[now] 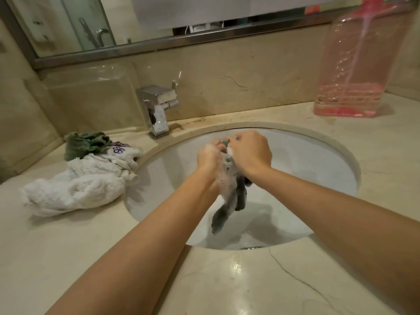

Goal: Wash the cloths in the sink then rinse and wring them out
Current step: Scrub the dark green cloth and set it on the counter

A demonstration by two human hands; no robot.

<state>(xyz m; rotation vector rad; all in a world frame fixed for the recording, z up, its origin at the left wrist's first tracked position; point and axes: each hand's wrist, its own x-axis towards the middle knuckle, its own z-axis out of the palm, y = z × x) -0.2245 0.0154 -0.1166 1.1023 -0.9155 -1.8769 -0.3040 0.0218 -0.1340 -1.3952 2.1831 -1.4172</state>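
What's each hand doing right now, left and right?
Left hand: closed, gripping the soapy dark cloth over the sink.
Right hand: closed, gripping the same cloth.

A dark grey cloth (229, 196), soaked and coated in white suds, hangs bunched at the middle of the frame over the oval white sink (318, 169), its tail dangling toward foamy water. At left on the tabletop (68, 242) lie crumpled white cloths (77, 185), with a green cloth (84, 144) behind them.
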